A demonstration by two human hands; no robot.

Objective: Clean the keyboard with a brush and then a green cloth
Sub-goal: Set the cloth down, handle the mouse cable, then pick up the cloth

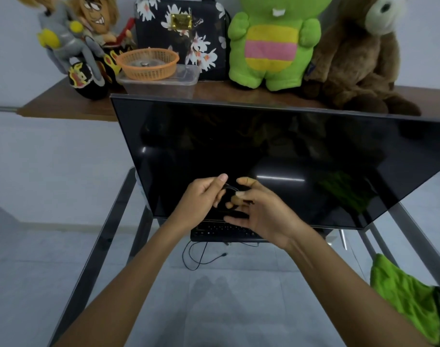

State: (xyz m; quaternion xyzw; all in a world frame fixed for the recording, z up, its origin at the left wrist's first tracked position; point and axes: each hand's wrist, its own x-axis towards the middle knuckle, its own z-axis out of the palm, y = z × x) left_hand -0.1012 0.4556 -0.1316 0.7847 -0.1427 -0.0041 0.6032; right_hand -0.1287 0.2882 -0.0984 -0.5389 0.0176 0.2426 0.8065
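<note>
A black keyboard (221,232) lies on the glass table (108,236) at the foot of a dark monitor (276,151), partly hidden by my hands. A crumpled green cloth (409,294) rests at the table's right edge. Both hands are raised in front of the screen, above the keyboard. My left hand (201,200) pinches a thin black cable (230,188) between thumb and fingers. My right hand (262,212) grips the same cable with thumb and forefinger, its other fingers spread. No brush is in view.
A loose black cable (201,259) trails over the glass in front of the keyboard. Behind the monitor, a wooden shelf (63,103) carries an orange basket (147,62), a clear box, a floral bag and plush toys.
</note>
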